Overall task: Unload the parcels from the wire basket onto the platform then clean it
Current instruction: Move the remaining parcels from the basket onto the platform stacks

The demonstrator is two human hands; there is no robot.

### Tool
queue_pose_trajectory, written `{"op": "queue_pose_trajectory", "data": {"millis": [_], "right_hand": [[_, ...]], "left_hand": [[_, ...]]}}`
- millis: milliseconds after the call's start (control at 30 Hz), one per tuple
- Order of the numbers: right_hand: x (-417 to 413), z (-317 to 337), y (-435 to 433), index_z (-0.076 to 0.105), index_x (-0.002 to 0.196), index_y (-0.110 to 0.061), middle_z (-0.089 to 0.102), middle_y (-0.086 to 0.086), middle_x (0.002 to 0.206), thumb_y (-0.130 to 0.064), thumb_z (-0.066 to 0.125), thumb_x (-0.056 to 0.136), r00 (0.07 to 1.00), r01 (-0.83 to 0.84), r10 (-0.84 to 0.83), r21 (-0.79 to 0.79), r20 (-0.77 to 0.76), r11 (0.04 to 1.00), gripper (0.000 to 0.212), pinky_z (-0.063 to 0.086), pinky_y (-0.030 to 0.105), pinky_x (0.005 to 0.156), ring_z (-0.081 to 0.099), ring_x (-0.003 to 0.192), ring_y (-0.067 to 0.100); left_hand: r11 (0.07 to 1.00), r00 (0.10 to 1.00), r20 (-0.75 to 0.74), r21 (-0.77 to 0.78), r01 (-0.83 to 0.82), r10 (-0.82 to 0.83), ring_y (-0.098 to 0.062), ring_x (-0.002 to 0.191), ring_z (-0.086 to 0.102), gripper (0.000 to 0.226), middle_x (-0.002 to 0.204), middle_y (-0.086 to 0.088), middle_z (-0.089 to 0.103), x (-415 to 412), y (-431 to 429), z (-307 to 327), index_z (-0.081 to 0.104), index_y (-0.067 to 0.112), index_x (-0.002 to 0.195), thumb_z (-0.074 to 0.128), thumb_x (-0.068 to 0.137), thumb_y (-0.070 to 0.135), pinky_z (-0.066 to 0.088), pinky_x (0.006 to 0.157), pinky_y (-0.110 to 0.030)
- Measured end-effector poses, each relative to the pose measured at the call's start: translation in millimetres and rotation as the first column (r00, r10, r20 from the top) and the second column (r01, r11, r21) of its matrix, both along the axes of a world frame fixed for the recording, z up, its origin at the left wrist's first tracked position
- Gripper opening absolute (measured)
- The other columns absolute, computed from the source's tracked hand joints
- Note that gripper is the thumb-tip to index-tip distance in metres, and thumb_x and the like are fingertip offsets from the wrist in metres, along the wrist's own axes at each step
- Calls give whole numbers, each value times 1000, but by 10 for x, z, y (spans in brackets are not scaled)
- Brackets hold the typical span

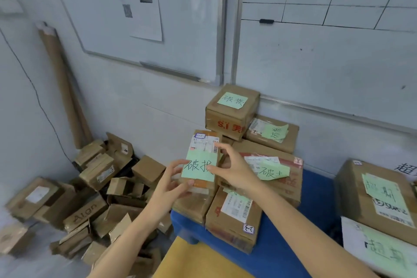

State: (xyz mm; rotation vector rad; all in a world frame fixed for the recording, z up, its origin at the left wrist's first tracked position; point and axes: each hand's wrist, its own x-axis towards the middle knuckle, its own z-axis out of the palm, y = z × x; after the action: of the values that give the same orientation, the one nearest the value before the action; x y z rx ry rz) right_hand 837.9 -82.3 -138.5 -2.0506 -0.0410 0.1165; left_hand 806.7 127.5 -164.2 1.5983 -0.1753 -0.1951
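Parcel (205, 144) rests atop the stack (232, 221) on the platform (316, 198). Left hand (173, 178) grips its left edge and right hand (230, 167) pinches its right. It looks like light, stiff cardboard, best held by the side edges, clear of the loose note (198, 168).

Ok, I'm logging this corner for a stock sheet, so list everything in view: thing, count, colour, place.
held parcel: one, brown with green note, above the stack's left end.
stacked parcels: at least five, brown, on the platform by the wall.
right parcels: two, brown and white, far right.
platform: one, blue, lower right.
loose cartons: many, brown, floor at left.
cardboard tube: at least one, brown, leaning in left corner.
whiteboards: two, white, on the wall.
yellow surface: one, yellow, bottom centre.
left hand: one, grips the held parcel's left edge.
right hand: one, grips its right edge.
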Motion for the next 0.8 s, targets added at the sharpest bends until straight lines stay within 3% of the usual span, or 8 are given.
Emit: {"op": "queue_pose_trajectory", "data": {"millis": [67,133,267,400,467,533,633,800], "right_hand": [[18,11,14,43,140,-37,43,-14,136,-28,75,87,1000,28,-28,-5,-4,1000,63,51,14,79,60,107,5],[33,14,28,44,139,-36,44,-12,138,-28,74,88,998,63,-62,-46,18,997,60,46,11,66,59,101,-1],[48,9,2,47,134,-37,46,-12,137,-31,72,89,987,143,-134,-102,87,985,52,40,11,75,57,108,2],[13,9,-86,44,137,-37,47,-12,137,-36,71,88,965,247,-221,-208,140,946,56,46,28,95,53,113,4],[-12,4,-145,44,139,-36,45,-11,142,-37,70,89,951,295,-255,-271,172,916,57,40,26,97,49,119,6],[-31,-6,-204,43,141,-33,43,-9,145,-37,69,90,936,342,-287,-342,201,875,58,34,23,98,45,126,8],[-71,0,-256,41,143,-32,43,-8,145,-38,68,91,914,404,-344,-398,217,823,59,33,25,99,42,131,11],[-104,27,-304,43,143,-31,40,-6,146,-38,68,91,881,473,-410,-402,237,784,58,36,32,104,40,133,14]], "left_hand": [[999,999,-25,-17,33,-33,-24,108,67,53,126,-3,62,146,47,-43,49,26,131,71,82,25,59,84,-39],[997,997,-42,-27,68,-69,-25,109,67,55,126,-6,62,282,99,-83,48,24,131,69,80,24,58,86,-44],[988,987,-39,2,153,-153,-21,110,67,45,128,-3,60,494,195,-176,48,25,130,66,91,12,59,85,-41],[975,974,-45,-10,220,-220,-21,105,69,48,126,-1,60,633,262,-234,47,22,130,64,89,4,60,76,-33],[966,966,-28,-10,258,-258,-23,100,71,52,125,1,59,708,290,-257,45,20,130,65,87,0,60,72,-31],[957,957,-1,20,289,-289,-24,98,71,56,126,5,58,784,313,-276,45,23,131,73,84,9,60,72,-33],[949,952,50,103,297,-303,-17,106,65,72,127,19,57,883,347,-317,46,31,132,83,70,42,60,80,-37],[938,936,78,84,336,-342,-12,109,65,68,128,25,57,945,351,-397,48,43,126,79,65,49,59,77,-30]]}}
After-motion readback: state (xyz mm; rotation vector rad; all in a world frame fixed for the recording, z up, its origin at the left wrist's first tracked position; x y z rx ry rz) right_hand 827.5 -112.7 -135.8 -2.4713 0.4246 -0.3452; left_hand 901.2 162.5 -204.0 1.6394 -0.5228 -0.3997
